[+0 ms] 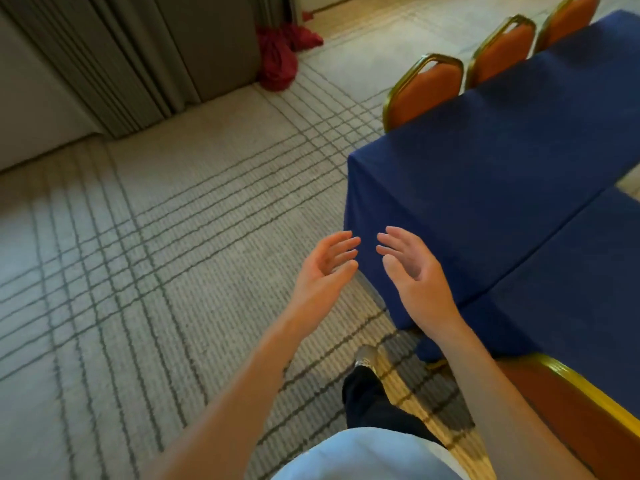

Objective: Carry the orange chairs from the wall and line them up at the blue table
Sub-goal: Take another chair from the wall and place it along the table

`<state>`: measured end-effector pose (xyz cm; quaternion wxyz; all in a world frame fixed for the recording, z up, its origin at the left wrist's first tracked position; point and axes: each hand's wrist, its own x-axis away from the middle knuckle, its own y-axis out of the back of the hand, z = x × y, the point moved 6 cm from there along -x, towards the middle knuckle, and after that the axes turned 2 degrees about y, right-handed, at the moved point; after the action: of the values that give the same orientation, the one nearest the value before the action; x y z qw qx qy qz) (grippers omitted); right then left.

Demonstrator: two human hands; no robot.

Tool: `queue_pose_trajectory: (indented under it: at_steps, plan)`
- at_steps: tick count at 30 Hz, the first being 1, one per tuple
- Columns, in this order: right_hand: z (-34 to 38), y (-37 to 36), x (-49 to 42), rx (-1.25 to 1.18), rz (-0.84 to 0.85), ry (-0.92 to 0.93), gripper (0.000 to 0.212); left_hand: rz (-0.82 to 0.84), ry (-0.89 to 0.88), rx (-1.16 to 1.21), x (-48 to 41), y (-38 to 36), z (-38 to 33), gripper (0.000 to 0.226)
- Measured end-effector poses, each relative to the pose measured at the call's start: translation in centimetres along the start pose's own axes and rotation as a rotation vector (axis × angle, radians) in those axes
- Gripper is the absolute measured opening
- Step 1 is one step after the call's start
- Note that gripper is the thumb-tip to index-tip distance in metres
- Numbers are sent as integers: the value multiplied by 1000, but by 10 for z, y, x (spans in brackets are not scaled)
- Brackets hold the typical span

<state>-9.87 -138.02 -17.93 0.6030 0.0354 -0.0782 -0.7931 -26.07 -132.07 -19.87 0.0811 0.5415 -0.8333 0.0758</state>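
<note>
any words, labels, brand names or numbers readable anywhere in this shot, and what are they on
None: no readable text in this view.
The blue table cloth, the orange chairs, the carpet and the red cloth by the curtain carry no print that shows.
The shoe is too blurred to tell if it bears a mark.

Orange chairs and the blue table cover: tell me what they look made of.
Orange chairs: backs look upholstered in matte orange fabric or vinyl, unclear which; frames look like gold-painted metal tube, slightly shiny. Blue table cover: matte cloth, by its soft drape over the corner.
</note>
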Motion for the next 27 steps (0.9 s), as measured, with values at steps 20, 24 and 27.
queue_pose_trajectory:
  at_steps: [20,24,27]
  plan:
    - [21,-112,-272,-320,170,-174,36,-290,67,426,-203,150,-54,46]
    - [32,-160,-340,-322,158,-190,36,-266,57,519,-259,208,-62,56]
    - [56,-205,-392,-333,148,-171,36,-247,47,591,-301,256,-80,58]
